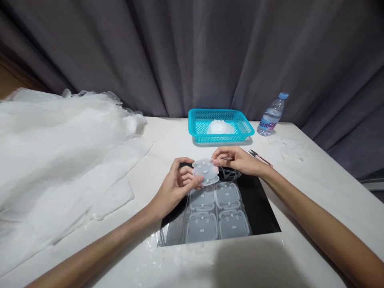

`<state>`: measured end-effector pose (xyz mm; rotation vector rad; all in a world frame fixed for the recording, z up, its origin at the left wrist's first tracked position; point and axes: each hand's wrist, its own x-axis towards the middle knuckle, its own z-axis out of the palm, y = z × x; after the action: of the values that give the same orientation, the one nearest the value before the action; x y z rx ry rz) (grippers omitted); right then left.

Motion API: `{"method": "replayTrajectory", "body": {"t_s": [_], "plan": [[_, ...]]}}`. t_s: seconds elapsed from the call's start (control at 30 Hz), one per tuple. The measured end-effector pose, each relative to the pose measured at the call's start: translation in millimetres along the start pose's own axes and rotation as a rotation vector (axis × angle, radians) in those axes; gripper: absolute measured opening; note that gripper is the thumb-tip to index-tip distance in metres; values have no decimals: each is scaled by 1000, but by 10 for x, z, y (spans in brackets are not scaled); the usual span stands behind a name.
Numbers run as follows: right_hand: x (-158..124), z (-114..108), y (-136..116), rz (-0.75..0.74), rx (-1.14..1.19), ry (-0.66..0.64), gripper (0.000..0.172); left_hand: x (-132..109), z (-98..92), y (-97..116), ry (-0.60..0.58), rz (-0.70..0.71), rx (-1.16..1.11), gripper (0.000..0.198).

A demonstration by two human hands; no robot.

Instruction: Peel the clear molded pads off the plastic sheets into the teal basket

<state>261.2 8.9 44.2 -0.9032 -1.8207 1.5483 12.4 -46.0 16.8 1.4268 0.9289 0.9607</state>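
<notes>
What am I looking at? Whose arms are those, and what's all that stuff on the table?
No robot here: these are one person's bare hands. The only picture comes from a camera worn on their head, looking forward and down. The left hand holds a cloudy plastic piece, and the right hand pinches its corner. Below, more pieces like it lie over a black mat. Around them on the white table are a blue basket with something white inside, a water bottle, small snips and a big white heap.
</notes>
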Motion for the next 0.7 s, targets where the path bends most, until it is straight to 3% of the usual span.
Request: {"method": "replayTrajectory", "body": {"t_s": [0.13, 0.3, 0.5, 0.57, 0.7], "plan": [[12, -84, 17, -58, 12, 48, 27, -54, 57, -34, -136, 64, 382, 40], [32, -168, 41, -116, 6, 77, 20, -98, 89, -5, -376, 241, 758, 61], [48, -215, 82, -109, -61, 98, 23, -73, 43, -6, -419, 268, 890, 51], [24, -241, 104, -119, -227, 117, 21, -66, 14, -13, -411, 302, 924, 50], [-54, -365, 98, -156, -803, 257, 15, -75, -45, -7, -359, 346, 993, 47]]}}
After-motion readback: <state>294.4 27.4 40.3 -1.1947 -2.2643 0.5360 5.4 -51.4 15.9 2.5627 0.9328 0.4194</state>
